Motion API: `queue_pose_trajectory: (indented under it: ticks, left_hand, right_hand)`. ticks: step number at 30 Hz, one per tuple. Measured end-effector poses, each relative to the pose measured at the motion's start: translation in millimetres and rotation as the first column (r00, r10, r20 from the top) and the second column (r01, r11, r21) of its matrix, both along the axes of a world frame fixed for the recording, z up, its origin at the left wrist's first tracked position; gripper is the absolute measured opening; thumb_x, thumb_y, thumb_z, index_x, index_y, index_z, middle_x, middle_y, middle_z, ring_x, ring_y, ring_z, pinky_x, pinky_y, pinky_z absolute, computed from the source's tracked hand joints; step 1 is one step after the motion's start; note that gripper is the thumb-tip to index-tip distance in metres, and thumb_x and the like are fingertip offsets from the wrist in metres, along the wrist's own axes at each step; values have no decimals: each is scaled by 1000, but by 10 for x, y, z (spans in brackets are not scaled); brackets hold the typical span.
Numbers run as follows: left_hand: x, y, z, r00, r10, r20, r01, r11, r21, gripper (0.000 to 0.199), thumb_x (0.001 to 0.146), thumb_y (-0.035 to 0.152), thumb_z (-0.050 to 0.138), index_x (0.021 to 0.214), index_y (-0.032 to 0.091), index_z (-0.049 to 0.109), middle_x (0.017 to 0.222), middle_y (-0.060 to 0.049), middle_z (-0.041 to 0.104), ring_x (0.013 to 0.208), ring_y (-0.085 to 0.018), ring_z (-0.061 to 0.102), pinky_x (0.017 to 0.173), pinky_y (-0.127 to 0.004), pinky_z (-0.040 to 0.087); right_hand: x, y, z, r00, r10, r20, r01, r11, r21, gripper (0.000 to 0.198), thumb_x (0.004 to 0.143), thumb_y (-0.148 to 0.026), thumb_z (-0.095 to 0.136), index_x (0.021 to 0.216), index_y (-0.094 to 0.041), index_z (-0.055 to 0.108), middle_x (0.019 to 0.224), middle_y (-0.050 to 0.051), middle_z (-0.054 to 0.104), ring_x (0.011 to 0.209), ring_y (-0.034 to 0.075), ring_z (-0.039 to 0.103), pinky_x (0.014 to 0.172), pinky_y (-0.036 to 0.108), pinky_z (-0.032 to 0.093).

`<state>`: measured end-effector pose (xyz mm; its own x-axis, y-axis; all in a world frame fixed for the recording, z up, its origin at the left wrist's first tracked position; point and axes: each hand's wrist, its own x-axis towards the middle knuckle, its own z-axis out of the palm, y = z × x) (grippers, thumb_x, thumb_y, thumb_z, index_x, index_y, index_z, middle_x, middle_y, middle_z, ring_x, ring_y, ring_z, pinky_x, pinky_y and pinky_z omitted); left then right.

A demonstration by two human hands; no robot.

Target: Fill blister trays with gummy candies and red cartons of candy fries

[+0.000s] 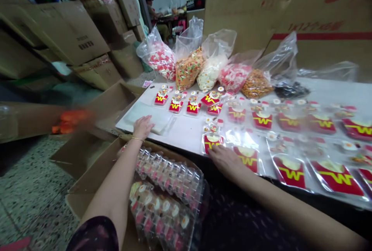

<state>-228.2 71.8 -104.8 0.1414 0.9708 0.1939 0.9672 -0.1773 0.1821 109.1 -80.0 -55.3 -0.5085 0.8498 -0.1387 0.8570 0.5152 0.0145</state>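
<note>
My left hand (143, 127) lies with its fingers stretched out over a stack of clear plastic sleeves (157, 117) at the table's left end. Further right, my right hand (228, 161) has curled fingers at the lower edge of a clear packet (213, 136), close to the table's front edge. Inside that packet are a red fries-box shape with a yellow zigzag and several small toy food pieces. Similar packets (290, 171) lie in rows across the table. Below my hands, an open carton (95, 173) holds rows of filled clear packets (168, 177).
Along the back of the table stand clear bags of small pieces: pink and white (161, 57), orange (188, 66), white (213, 68) and black (290, 88). A large cardboard panel (247, 6) rises behind them. Cartons (64, 30) are piled at left. A person (154, 10) sits far back.
</note>
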Motion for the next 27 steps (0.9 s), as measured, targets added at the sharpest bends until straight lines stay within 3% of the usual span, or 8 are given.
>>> queue_pose_trajectory:
  ticks: [4, 8, 12, 16, 19, 23, 27]
  left_hand:
    - [-49, 183, -49, 998, -68, -12, 66, 989, -136, 35, 72, 37, 53, 105, 25, 57, 120, -2, 53, 108, -19, 47, 92, -31, 35]
    - [-35, 182, 0, 999, -46, -25, 43, 992, -121, 18, 72, 34, 53, 85, 26, 62, 110, 0, 57, 99, -19, 50, 84, -31, 39]
    - [65, 171, 85, 993, -43, -110, 27, 989, -142, 13, 76, 28, 47, 75, 23, 60, 99, -2, 57, 92, -19, 50, 76, -32, 39]
    - [128, 177, 120, 990, -25, -136, 4, 989, -149, 16, 78, 23, 42, 77, 20, 57, 96, -5, 56, 92, -21, 50, 76, -35, 38]
    - [103, 173, 125, 992, -8, -128, -9, 991, -136, 17, 79, 24, 41, 83, 19, 57, 99, -6, 56, 94, -21, 49, 79, -36, 37]
    - [60, 217, 110, 996, -84, -35, 77, 983, -167, 29, 74, 30, 51, 103, 26, 54, 118, -2, 50, 107, -20, 43, 87, -34, 34]
    - [104, 305, 77, 998, -57, -14, 54, 982, -184, 13, 72, 30, 55, 83, 27, 61, 108, 2, 56, 101, -19, 47, 84, -35, 35]
  right_hand:
    - [-293, 215, 15, 999, -15, -37, 12, 997, -74, 27, 84, -12, 33, 96, -15, 57, 91, 11, 59, 80, 19, 58, 64, 27, 44]
    - [-86, 664, 190, 989, 83, -123, -100, 985, -143, 35, 81, -12, 36, 112, -19, 52, 106, 8, 57, 90, 17, 57, 73, 27, 44]
    - [350, 1132, 260, 968, 250, -32, -251, 947, -200, 67, 66, -9, 55, 130, -20, 35, 133, 8, 38, 123, 24, 31, 96, 35, 32]
    - [438, 1347, 120, 917, 395, 59, -358, 879, -315, 96, 53, -13, 70, 135, -23, 22, 141, 7, 24, 129, 29, 14, 98, 43, 27]
    - [343, 1392, 11, 902, 426, 74, -386, 871, -304, 98, 53, -15, 70, 136, -23, 19, 140, 10, 24, 128, 31, 15, 96, 48, 26]
    - [222, 1421, 10, 877, 472, 90, -439, 863, -249, 99, 49, -17, 70, 135, -21, 21, 134, 15, 31, 125, 32, 21, 96, 51, 22]
    - [156, 1414, 190, 899, 433, 66, -420, 895, -149, 94, 50, -26, 69, 133, -16, 26, 127, 17, 37, 118, 32, 30, 96, 51, 19]
